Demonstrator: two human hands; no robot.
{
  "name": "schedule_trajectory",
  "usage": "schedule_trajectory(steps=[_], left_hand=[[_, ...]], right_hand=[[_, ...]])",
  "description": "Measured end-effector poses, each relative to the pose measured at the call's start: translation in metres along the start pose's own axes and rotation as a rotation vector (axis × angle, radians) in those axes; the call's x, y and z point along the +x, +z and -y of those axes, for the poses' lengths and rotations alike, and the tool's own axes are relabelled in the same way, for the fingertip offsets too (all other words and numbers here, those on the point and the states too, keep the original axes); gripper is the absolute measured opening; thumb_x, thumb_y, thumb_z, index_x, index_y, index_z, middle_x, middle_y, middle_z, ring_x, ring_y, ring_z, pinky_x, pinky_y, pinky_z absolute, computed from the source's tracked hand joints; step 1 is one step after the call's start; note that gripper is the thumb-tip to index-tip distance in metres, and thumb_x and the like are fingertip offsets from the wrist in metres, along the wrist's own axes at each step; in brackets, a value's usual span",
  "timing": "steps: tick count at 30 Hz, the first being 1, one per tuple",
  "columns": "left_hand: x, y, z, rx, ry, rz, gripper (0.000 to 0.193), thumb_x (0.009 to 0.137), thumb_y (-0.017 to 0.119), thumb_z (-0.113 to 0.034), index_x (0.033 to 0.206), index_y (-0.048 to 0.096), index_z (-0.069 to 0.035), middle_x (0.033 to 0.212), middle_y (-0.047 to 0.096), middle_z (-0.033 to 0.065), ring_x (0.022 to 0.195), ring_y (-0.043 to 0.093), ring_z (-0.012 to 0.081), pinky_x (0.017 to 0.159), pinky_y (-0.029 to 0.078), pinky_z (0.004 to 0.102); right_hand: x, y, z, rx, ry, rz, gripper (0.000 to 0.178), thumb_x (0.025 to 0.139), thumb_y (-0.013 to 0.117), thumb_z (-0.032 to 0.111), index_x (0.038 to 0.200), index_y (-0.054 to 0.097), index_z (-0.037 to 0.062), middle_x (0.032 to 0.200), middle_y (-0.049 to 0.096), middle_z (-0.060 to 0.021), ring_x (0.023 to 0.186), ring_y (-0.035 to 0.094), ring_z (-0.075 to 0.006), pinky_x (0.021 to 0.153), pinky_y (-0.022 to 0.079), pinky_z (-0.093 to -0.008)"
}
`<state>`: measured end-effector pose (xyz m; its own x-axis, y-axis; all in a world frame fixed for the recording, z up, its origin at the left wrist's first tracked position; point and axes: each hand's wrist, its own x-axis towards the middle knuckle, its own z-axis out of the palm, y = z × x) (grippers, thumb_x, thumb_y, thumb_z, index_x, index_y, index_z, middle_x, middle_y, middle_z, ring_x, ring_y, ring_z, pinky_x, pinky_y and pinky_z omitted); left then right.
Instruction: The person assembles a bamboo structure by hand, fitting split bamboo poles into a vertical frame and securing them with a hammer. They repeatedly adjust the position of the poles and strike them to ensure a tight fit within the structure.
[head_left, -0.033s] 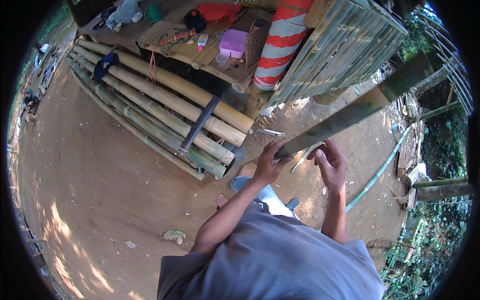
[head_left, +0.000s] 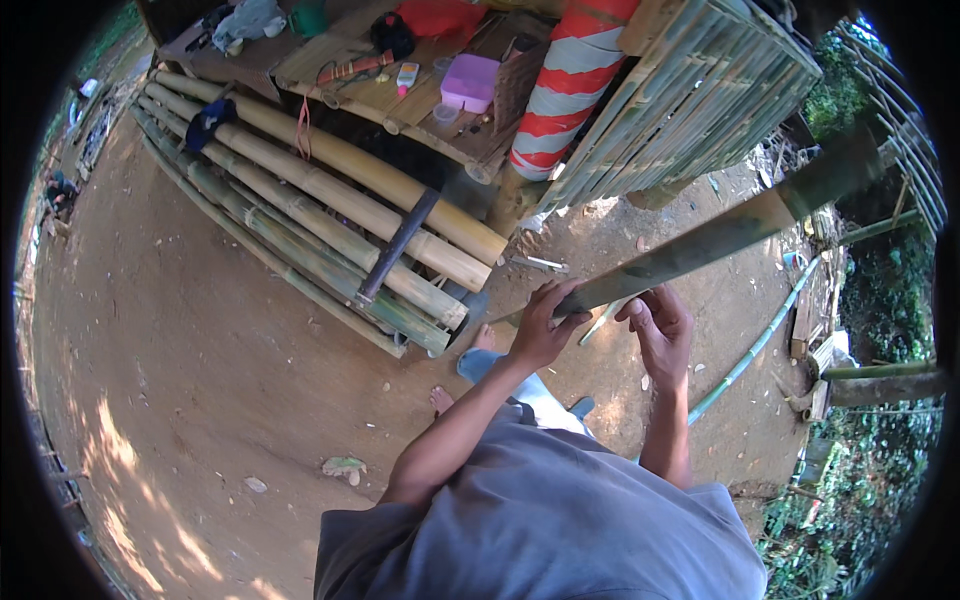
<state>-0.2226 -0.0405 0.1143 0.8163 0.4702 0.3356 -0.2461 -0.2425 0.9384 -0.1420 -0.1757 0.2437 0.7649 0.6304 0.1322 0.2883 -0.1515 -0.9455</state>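
Observation:
A long dark green-brown piece of bamboo [head_left: 700, 235] slants up to the right in front of me, its far end blurred against the shed's edge and foliage. Around its near end, my left hand [head_left: 545, 325] is closed, thumb on the near side. My right hand [head_left: 662, 335] is just below the bamboo, its fingers curled and the thumb bent toward the index finger. Whether it touches the bamboo or pinches something small cannot be made out. Beneath the hands, a thin green strip [head_left: 603, 322] shows against the ground.
Bamboo poles [head_left: 330, 205] lie side by side at left, with a dark bar [head_left: 398, 248] across their ends. Behind them, a bamboo platform [head_left: 355, 105] carries a pink box [head_left: 467, 83]. A red-and-grey wrapped post [head_left: 568, 90] adjoins a slatted panel [head_left: 690, 100]. A green pole [head_left: 750, 345] lies at right.
The bamboo's far end sits slightly lower and farther right. Both hands keep nearly the same place and grip.

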Motion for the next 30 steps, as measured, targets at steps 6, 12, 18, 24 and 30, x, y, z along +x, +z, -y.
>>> schedule_trajectory(steps=[6,12,18,24,30], left_hand=[[0.049,-0.002,0.022,0.040,0.081,0.001,0.050,0.083,0.074,-0.016,0.129,0.057,-0.008,0.114,0.061,0.0099,0.103,0.058,0.0307,0.094,0.043,0.0413],[0.097,-0.020,0.029,0.144,0.108,-0.165,0.055,0.085,0.072,-0.021,0.135,0.053,-0.007,0.123,0.057,0.0132,0.119,0.051,0.0333,0.102,0.039,0.0440],[0.083,-0.059,0.076,0.107,-0.017,-0.141,0.042,0.088,0.065,-0.014,0.126,0.055,-0.001,0.121,0.057,0.0168,0.115,0.054,0.0349,0.101,0.041,0.0418],[0.035,-0.143,0.120,0.201,-0.180,-0.017,0.035,0.089,0.065,-0.009,0.122,0.057,-0.002,0.115,0.059,0.0159,0.109,0.057,0.0315,0.092,0.047,0.0403],[0.033,-0.202,0.138,0.177,-0.253,0.009,0.031,0.092,0.063,-0.010,0.122,0.059,-0.002,0.117,0.060,0.0146,0.107,0.060,0.0278,0.091,0.049,0.0376]], right_hand=[[0.047,0.012,-0.011,-0.011,0.030,-0.255,0.020,0.094,0.067,0.014,0.105,0.067,-0.0033,0.083,0.067,-0.0058,0.073,0.062,-0.0109,0.065,0.050,-0.0238],[0.100,0.017,0.005,-0.046,-0.109,-0.381,0.019,0.095,0.067,0.014,0.103,0.068,-0.0021,0.081,0.068,-0.0078,0.071,0.063,-0.0124,0.064,0.053,-0.0272],[0.156,0.029,0.021,-0.172,-0.271,-0.454,0.022,0.099,0.060,0.017,0.107,0.066,-0.0029,0.083,0.064,-0.0044,0.072,0.059,-0.0091,0.065,0.052,-0.0254],[0.221,0.051,0.015,-0.257,-0.297,-0.504,0.024,0.099,0.061,0.021,0.096,0.063,-0.0030,0.078,0.063,-0.0043,0.069,0.058,-0.0091,0.062,0.051,-0.0263],[0.258,0.058,-0.009,-0.378,-0.195,-0.587,0.025,0.098,0.061,0.022,0.092,0.061,-0.0017,0.073,0.065,-0.0069,0.064,0.063,-0.0122,0.057,0.049,-0.0280]])
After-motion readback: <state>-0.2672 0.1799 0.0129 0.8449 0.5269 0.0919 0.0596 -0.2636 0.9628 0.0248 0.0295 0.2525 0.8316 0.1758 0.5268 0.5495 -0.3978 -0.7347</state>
